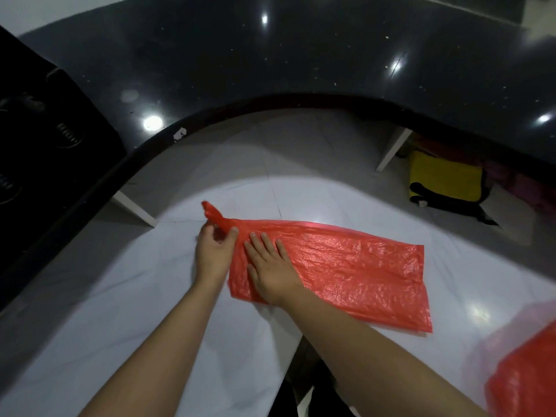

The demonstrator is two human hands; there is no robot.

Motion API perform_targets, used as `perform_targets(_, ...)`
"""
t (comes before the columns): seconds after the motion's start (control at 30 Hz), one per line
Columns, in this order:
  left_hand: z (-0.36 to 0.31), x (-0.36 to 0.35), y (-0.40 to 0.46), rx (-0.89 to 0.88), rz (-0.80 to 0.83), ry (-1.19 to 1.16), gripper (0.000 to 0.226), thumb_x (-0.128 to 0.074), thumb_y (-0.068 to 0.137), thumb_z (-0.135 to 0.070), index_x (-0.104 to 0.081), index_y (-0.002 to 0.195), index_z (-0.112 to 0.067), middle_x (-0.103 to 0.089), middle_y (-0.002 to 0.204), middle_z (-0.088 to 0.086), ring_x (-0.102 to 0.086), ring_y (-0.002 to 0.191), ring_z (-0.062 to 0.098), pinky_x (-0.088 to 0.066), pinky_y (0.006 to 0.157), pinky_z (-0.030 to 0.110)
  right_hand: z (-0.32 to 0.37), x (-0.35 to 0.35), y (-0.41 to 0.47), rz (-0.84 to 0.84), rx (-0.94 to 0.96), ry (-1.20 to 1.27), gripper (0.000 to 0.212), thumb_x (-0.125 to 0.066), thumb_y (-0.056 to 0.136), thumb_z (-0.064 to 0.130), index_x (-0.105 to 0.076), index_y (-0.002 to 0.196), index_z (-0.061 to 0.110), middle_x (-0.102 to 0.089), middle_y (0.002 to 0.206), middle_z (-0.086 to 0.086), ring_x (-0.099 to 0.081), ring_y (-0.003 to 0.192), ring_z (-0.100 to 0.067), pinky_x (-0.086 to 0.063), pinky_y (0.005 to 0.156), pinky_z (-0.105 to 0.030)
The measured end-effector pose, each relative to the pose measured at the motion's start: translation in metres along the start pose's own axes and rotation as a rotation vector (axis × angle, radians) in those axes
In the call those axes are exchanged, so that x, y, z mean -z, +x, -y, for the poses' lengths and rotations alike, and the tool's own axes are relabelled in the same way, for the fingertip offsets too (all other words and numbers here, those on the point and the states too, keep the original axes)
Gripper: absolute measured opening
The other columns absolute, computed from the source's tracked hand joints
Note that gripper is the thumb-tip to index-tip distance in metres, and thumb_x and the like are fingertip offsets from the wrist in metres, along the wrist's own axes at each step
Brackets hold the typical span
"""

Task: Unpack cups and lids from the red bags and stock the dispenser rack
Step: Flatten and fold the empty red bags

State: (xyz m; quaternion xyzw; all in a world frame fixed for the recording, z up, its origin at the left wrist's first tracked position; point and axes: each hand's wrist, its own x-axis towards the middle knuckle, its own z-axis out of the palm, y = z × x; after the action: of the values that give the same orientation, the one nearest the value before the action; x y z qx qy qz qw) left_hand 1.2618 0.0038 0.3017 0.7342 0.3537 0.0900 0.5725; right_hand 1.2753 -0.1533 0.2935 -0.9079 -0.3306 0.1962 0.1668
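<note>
Two hands work one flat red bag (346,263) on the white floor: my left hand (212,254) pinches its twisted neck, my right hand (270,266) presses flat beside it, length running rightward.

A flattened red bag (346,263) lies on the white floor (120,311).

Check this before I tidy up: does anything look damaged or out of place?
Nothing is spilled. The counter edge has a small white chip or scuff. The red bag lies flat, seemingly empty; the left hand pinches its twisted end, the right hand presses it down.
</note>
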Motion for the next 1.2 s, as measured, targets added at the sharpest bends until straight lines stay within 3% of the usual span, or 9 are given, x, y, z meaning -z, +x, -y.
perform_targets(0.13, 0.005, -0.009, -0.010, -0.357, 0.145, 0.317, 0.055, -0.060, 0.097, -0.018, -0.044, 0.148, -0.033, -0.048, 0.149, -0.012, -0.047, 0.132, 0.005, -0.038, 0.111, 0.026, -0.009, 0.016, -0.008, -0.056, 0.001, 0.368, 0.062, -0.036, 0.101, 0.006, -0.021, 0.160, 0.014, -0.016, 0.168, -0.005, -0.006, 0.156, -0.018, 0.005, 0.126, -0.032)
perform_targets(0.27, 0.010, -0.016, -0.019, -0.528, 0.203, 0.562, 0.054, -0.048, 0.101, -0.005, -0.042, 0.153, -0.017, -0.038, 0.160, 0.007, -0.038, 0.146, 0.026, -0.032, 0.121, 0.042, -0.016, 0.035, -0.023, -0.344, -0.240, 0.691, 0.049, -0.038, 0.103, 0.006, -0.042, 0.152, 0.011, -0.047, 0.153, -0.009, -0.043, 0.141, -0.021, -0.028, 0.121, -0.029)
perform_targets(0.4, 0.013, -0.025, -0.029, -0.577, 0.283, 0.884, 0.056, -0.031, 0.105, -0.027, -0.024, 0.160, -0.017, -0.016, 0.168, 0.008, -0.016, 0.154, 0.029, -0.014, 0.125, 0.050, -0.021, 0.043, -0.041, -0.490, -0.243, 0.499, 0.053, -0.033, 0.108, 0.027, -0.024, 0.159, 0.021, -0.024, 0.165, 0.006, -0.018, 0.151, -0.005, -0.011, 0.122, -0.020)
perform_targets(0.53, 0.017, -0.033, -0.033, -0.506, 0.326, 1.050, 0.062, -0.029, 0.106, -0.031, -0.006, 0.162, -0.018, 0.006, 0.170, 0.004, 0.008, 0.156, 0.019, 0.004, 0.126, 0.045, -0.025, 0.032, -0.043, -0.153, -0.045, 0.074, 0.057, -0.019, 0.109, 0.039, -0.007, 0.162, 0.022, 0.007, 0.168, 0.006, 0.016, 0.153, -0.007, 0.009, 0.125, -0.037)
perform_targets(0.7, -0.006, -0.035, -0.031, -0.256, 0.155, 0.443, 0.050, -0.042, 0.107, -0.026, -0.039, 0.154, -0.010, -0.034, 0.162, 0.007, -0.032, 0.148, 0.019, -0.020, 0.119, 0.026, -0.035, 0.016, -0.039, 0.032, -0.091, -0.070, 0.061, -0.010, 0.108, 0.045, 0.003, 0.161, 0.019, 0.014, 0.168, 0.003, 0.021, 0.153, -0.014, 0.013, 0.124, -0.045)
perform_targets(0.87, -0.025, -0.040, -0.013, 0.176, 0.026, 0.162, 0.030, -0.067, 0.091, -0.042, -0.074, 0.108, -0.018, -0.075, 0.106, 0.002, -0.069, 0.103, 0.025, -0.052, 0.097, 0.035, -0.040, 0.012, -0.034, 0.013, -0.068, -0.088, 0.060, -0.013, 0.109, 0.043, 0.002, 0.162, 0.019, 0.012, 0.169, 0.002, 0.020, 0.153, -0.014, 0.014, 0.124, -0.045)
perform_targets(0.97, -0.028, -0.038, -0.013, 0.142, 0.051, 0.257, 0.016, -0.073, 0.087, -0.037, -0.070, 0.078, -0.024, -0.072, 0.079, -0.006, -0.071, 0.083, 0.024, -0.057, 0.081, 0.036, -0.039, 0.020, -0.038, -0.023, -0.080, -0.013, 0.061, -0.012, 0.107, 0.047, 0.001, 0.162, 0.023, 0.012, 0.168, 0.006, 0.022, 0.152, -0.011, 0.012, 0.124, -0.047)
perform_targets(1.1, -0.042, -0.022, -0.008, -0.016, 0.000, 0.395, 0.016, -0.071, 0.089, -0.032, -0.073, 0.095, -0.017, -0.071, 0.087, -0.002, -0.063, 0.082, 0.022, -0.044, 0.075, 0.030, -0.051, 0.026, -0.063, -0.289, -0.287, -0.005, 0.061, -0.010, 0.105, 0.050, -0.001, 0.161, 0.028, 0.012, 0.167, 0.008, 0.024, 0.151, -0.009, 0.017, 0.122, -0.047)
perform_targets(1.2, -0.062, -0.007, -0.006, -0.146, -0.037, 0.453, 0.013, -0.069, 0.090, -0.026, -0.072, 0.096, -0.015, -0.066, 0.083, -0.004, -0.060, 0.081, 0.021, -0.039, 0.074, 0.027, -0.068, 0.017, -0.081, -0.282, -0.470, -0.062, 0.062, -0.006, 0.105, 0.052, 0.007, 0.160, 0.028, 0.020, 0.166, 0.003, 0.029, 0.150, -0.015, 0.021, 0.120, -0.051)
